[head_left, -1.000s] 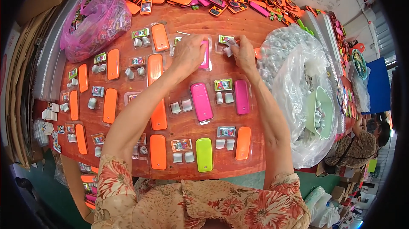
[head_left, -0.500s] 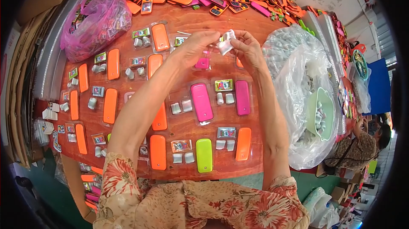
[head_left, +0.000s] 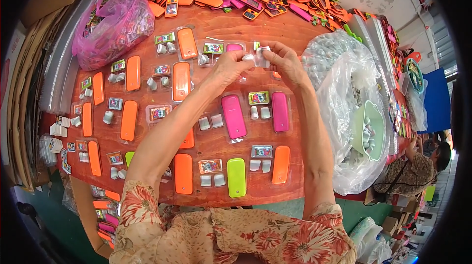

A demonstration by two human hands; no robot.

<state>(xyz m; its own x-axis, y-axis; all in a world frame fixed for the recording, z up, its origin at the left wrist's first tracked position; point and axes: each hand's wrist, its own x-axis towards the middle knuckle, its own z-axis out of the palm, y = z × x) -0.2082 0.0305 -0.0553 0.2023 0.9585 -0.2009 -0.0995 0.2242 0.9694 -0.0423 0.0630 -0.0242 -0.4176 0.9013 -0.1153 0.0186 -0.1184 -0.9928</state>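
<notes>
Hands are holding narrow pinches close together over the far half of the reddish wooden surface (head_left: 231, 27), the left hand (head_left: 229, 67) gripping a small, slightly blurred white piece (head_left: 249, 57) and the right hand (head_left: 289, 66) gripping another white piece (head_left: 264, 50) just beside it. Beyond the left hand, a partly hidden pink case (head_left: 234, 47) is lying next to a green packet (head_left: 213, 48), while a clear bag (head_left: 323, 60) filled with whitish pieces is sitting near the right hand.
</notes>
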